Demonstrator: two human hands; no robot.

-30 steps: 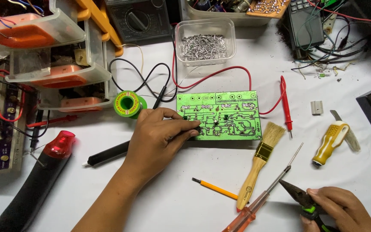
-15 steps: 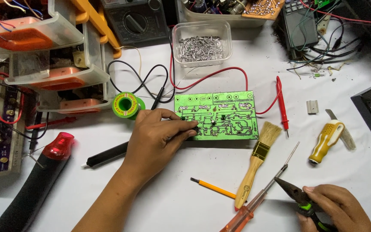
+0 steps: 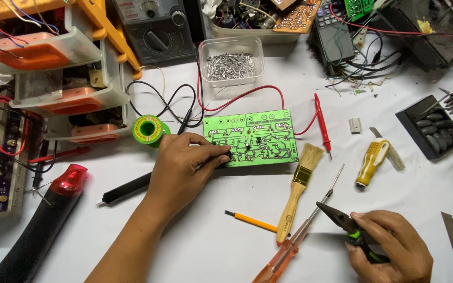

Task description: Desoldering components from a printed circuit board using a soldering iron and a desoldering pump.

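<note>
The left hand (image 3: 184, 162) rests on the white table (image 3: 195, 246) with its fingertips pinched together at the left edge of the green circuit board (image 3: 255, 137), thumb and forefinger closed on a small dark part at the board's edge (too small to tell what it is). The board lies flat near the middle of the table, copper-trace side up, with a red wire (image 3: 237, 97) looping behind it to a red probe (image 3: 322, 126) that lies just to its right.

The right hand (image 3: 389, 249) sits at the lower right, fingers curled around the green-and-black handles of a pair of needle-nose pliers (image 3: 344, 220); their tips point up and left, lie near the shaft of an orange-handled screwdriver (image 3: 289, 249), and are pressed together with nothing visible between them.

Between the two hands lie a wooden-handled brush (image 3: 297, 194), its bristles just below the board's right corner, and an orange pencil (image 3: 250, 221). A green solder spool (image 3: 148, 130) stands just left of the left hand, and a black pen-like tool (image 3: 127, 188) lies under the wrist. A clear tub of metal bits (image 3: 230, 60) stands behind the board, and a yellow-handled tool (image 3: 372, 161) lies well to the right.
</note>
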